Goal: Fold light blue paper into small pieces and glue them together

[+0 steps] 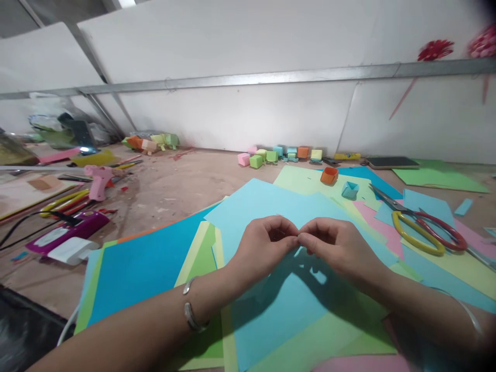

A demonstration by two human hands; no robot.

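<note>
My left hand (pixel 267 238) and my right hand (pixel 335 240) meet fingertip to fingertip in the middle of the view. Both are pinched closed above a light blue paper sheet (pixel 267 206). Whatever lies between the fingertips is hidden or too small to name; a bit of light blue shows just under them. Small paper boxes, one orange (pixel 329 175) and one light blue (pixel 350 190), stand with open tops on a pale green sheet beyond my right hand. To the right, scissors (pixel 420 222) with one yellow and one red handle lie partly spread on paper scraps.
Several small coloured paper cubes (pixel 271 155) line the wall, near a yellow tube (pixel 347 156) and a dark phone-like slab (pixel 392 163). At left lie a pink glue gun (pixel 99 181), a purple power strip (pixel 70 232) and a white plug (pixel 73 250). Dark blue paper (pixel 143 274) spreads below.
</note>
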